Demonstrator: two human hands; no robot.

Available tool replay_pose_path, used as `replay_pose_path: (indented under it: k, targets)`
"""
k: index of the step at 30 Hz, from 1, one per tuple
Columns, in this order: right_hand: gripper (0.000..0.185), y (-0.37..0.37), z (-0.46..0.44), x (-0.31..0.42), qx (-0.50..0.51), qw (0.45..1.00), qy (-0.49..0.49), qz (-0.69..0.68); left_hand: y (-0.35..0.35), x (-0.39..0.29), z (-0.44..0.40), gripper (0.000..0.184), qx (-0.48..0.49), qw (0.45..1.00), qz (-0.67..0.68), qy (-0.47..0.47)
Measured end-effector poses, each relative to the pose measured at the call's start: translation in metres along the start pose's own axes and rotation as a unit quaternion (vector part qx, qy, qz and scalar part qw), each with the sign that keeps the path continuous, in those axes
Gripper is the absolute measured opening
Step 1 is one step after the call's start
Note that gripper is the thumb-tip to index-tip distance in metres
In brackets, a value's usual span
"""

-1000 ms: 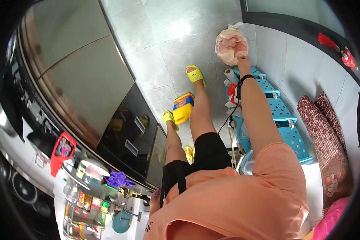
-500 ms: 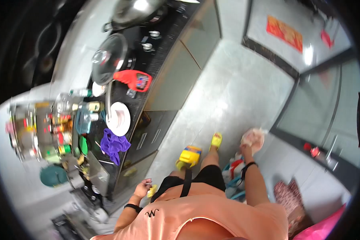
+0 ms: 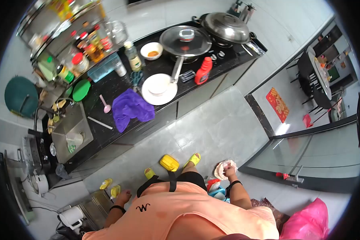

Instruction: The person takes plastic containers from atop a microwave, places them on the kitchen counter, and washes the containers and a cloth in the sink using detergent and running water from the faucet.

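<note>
My right hand [image 3: 230, 172] is closed on a pale pink, crumpled plastic bag [image 3: 225, 169], held low to my right. Below it are a red-and-white bundle [image 3: 213, 185] and a light-blue basket [image 3: 220, 194], partly hidden by my arm. My left hand [image 3: 125, 196] hangs by my left side with its fingers curled in, and nothing shows in it. Close to it on the floor lies a pair of yellow slippers [image 3: 115, 191]. A yellow object [image 3: 169, 163] appears between my feet, in front of a black strap.
A black counter [image 3: 104, 94] runs along the far side, with a sink [image 3: 74, 132], purple cloth [image 3: 132, 109], white plates [image 3: 160, 96], red bottle [image 3: 203, 71], lidded pan [image 3: 185, 42] and wok [image 3: 227, 28]. A glass door [image 3: 320, 150] stands at right, beside a pink bag [image 3: 308, 220].
The view has turned, bringing the counter across the top and the doorway into fuller sight. My right hand still has the plastic bag; my left hand stays low at my side.
</note>
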State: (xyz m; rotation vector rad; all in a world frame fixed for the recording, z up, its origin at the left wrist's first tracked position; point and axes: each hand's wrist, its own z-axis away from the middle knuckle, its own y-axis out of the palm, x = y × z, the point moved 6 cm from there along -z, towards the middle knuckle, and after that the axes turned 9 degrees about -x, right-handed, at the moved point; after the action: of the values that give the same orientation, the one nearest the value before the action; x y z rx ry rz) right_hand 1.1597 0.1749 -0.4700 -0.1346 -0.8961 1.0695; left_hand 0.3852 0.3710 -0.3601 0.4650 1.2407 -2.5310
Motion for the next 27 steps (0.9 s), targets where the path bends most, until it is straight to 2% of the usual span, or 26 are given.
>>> replay_pose_path:
  k: [2, 3, 6, 7, 9, 11, 15, 17, 19, 22, 24, 25, 26, 27]
  targets:
    - [0.008, 0.026, 0.071, 0.035, -0.007, 1.000, 0.026, -0.016, -0.009, 0.029, 0.006, 0.037, 0.002, 1.000, 0.022, -0.012]
    - [0.011, 0.047, 0.066, 0.018, 0.038, 0.998, 0.031, 0.040, -0.019, 0.040, 0.008, 0.038, 0.003, 0.999, 0.033, -0.022]
    - [0.016, 0.102, 0.143, 0.060, 0.047, 0.995, 0.041, -0.075, -0.040, 0.103, 0.025, 0.039, 0.024, 0.994, 0.063, -0.082]
    - [0.018, 0.116, 0.167, 0.080, 0.035, 0.999, 0.028, -0.004, -0.047, 0.126, 0.031, 0.039, 0.014, 0.990, 0.089, -0.105]
    - [0.011, 0.155, 0.161, 0.081, 0.049, 0.999, 0.005, -0.016, -0.069, 0.159, 0.042, 0.039, -0.002, 0.985, 0.113, -0.127]
    - [0.012, 0.187, 0.169, 0.103, 0.061, 0.997, 0.018, -0.041, -0.087, 0.191, 0.061, 0.036, -0.008, 0.991, -0.018, -0.132]
    - [0.015, 0.228, 0.198, 0.159, 0.104, 0.994, -0.041, 0.011, -0.086, 0.259, 0.089, 0.032, -0.011, 0.991, -0.024, -0.131]
    - [0.015, 0.237, 0.210, 0.167, 0.116, 0.992, -0.043, 0.015, -0.079, 0.287, 0.104, 0.031, -0.052, 0.982, 0.047, -0.176]
    - [0.015, 0.243, 0.220, 0.157, 0.121, 0.992, -0.042, 0.010, -0.057, 0.308, 0.098, 0.031, -0.068, 0.986, 0.044, -0.146]
    - [0.015, 0.237, 0.226, 0.115, 0.117, 0.993, -0.007, -0.020, -0.050, 0.299, 0.089, 0.032, -0.066, 0.995, 0.000, -0.081]
    - [0.013, 0.237, 0.237, 0.073, 0.133, 0.990, 0.031, -0.043, -0.066, 0.259, 0.078, 0.034, -0.008, 0.999, -0.036, -0.032]
    - [0.012, 0.238, 0.232, 0.044, 0.117, 0.991, 0.027, -0.065, -0.058, 0.262, 0.067, 0.034, 0.019, 0.997, -0.063, -0.037]
    - [0.011, 0.237, 0.253, 0.043, 0.130, 0.987, 0.063, -0.076, -0.064, 0.257, 0.062, 0.034, -0.012, 0.999, -0.035, -0.030]
    - [0.012, 0.239, 0.261, 0.034, 0.147, 0.984, 0.058, -0.079, -0.089, 0.227, 0.062, 0.032, -0.039, 0.999, 0.019, -0.025]
